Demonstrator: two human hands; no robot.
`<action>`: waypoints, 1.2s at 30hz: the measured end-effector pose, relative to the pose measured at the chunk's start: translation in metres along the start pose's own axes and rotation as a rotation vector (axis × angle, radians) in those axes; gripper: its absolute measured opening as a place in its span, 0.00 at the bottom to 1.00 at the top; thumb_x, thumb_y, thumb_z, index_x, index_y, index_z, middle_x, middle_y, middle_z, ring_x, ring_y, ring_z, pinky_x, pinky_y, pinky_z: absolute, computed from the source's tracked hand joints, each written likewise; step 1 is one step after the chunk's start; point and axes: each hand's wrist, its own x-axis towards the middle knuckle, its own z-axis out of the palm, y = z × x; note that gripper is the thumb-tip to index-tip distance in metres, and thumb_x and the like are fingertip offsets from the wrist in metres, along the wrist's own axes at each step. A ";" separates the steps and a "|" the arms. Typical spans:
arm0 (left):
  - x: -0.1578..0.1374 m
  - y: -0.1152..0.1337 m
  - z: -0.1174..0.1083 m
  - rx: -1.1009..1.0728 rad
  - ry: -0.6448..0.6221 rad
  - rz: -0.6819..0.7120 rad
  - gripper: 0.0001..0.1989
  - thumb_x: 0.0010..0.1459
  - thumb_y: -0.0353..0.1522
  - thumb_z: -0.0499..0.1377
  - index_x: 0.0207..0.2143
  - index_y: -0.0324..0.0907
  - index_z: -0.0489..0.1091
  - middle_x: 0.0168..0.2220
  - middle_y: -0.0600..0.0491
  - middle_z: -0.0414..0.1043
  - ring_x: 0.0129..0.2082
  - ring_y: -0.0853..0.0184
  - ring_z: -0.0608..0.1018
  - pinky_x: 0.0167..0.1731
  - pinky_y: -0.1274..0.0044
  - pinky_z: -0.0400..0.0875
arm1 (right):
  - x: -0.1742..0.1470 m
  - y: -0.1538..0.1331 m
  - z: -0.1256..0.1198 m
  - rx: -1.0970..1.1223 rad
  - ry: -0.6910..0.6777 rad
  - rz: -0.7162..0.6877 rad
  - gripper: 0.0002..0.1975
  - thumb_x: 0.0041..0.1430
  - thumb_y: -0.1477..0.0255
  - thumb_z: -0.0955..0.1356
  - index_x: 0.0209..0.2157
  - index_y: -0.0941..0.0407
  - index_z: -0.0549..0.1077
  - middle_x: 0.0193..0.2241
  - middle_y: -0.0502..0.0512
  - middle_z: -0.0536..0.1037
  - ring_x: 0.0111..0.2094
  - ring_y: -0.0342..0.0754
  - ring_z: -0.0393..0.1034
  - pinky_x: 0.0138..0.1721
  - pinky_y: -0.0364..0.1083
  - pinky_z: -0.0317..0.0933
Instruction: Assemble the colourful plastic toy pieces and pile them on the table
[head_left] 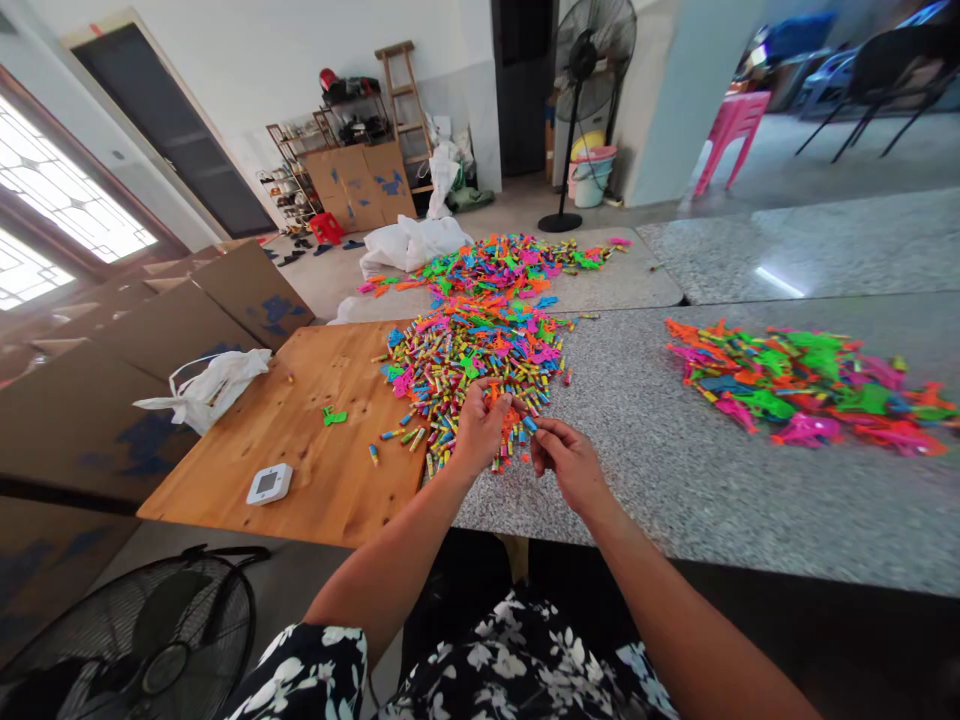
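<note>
Floral clothing [502, 660] fills bottom centre. Just below frame centre, the right hand [568, 462] pinches a blue-ended tube [530, 425], the left hand [478, 432] closing round an orange piece [494, 392] (partly hidden); both appear light, stiff, smooth, best held mid-body.

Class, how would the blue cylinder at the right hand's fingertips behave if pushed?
The blue cylinder looks rounded, so it would probably roll. It's small beside the right hand, so likely light; its straight outline suggests stiffness.

Stone-look counter [630, 480] — speckled, smooth, faintly glossy. Wooden counter [352, 480] — knotted, light sheen. Toy pieces [487, 340]: moulded plastic. Cartons [195, 325]: matt cardboard. Bag [217, 388]: thin crinkled plastic.
</note>
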 end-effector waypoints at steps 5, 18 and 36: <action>-0.001 0.001 0.002 0.029 0.035 0.010 0.18 0.63 0.41 0.63 0.49 0.44 0.62 0.34 0.52 0.80 0.35 0.66 0.82 0.38 0.74 0.74 | -0.006 -0.001 0.000 -0.269 0.056 -0.143 0.16 0.59 0.58 0.71 0.44 0.53 0.78 0.21 0.47 0.73 0.20 0.45 0.66 0.24 0.46 0.62; -0.001 -0.004 0.006 -0.018 0.066 0.013 0.18 0.63 0.41 0.63 0.49 0.44 0.61 0.32 0.54 0.78 0.33 0.68 0.80 0.37 0.76 0.73 | -0.006 0.005 0.000 -0.391 0.094 -0.160 0.16 0.60 0.61 0.70 0.46 0.52 0.81 0.24 0.51 0.77 0.23 0.48 0.69 0.26 0.47 0.64; -0.006 -0.042 0.028 -0.080 -0.007 -0.086 0.24 0.63 0.38 0.63 0.58 0.41 0.61 0.34 0.53 0.78 0.31 0.68 0.81 0.35 0.75 0.75 | -0.016 0.006 -0.031 -0.254 0.075 0.038 0.14 0.56 0.61 0.72 0.39 0.54 0.80 0.21 0.47 0.74 0.17 0.42 0.63 0.20 0.45 0.59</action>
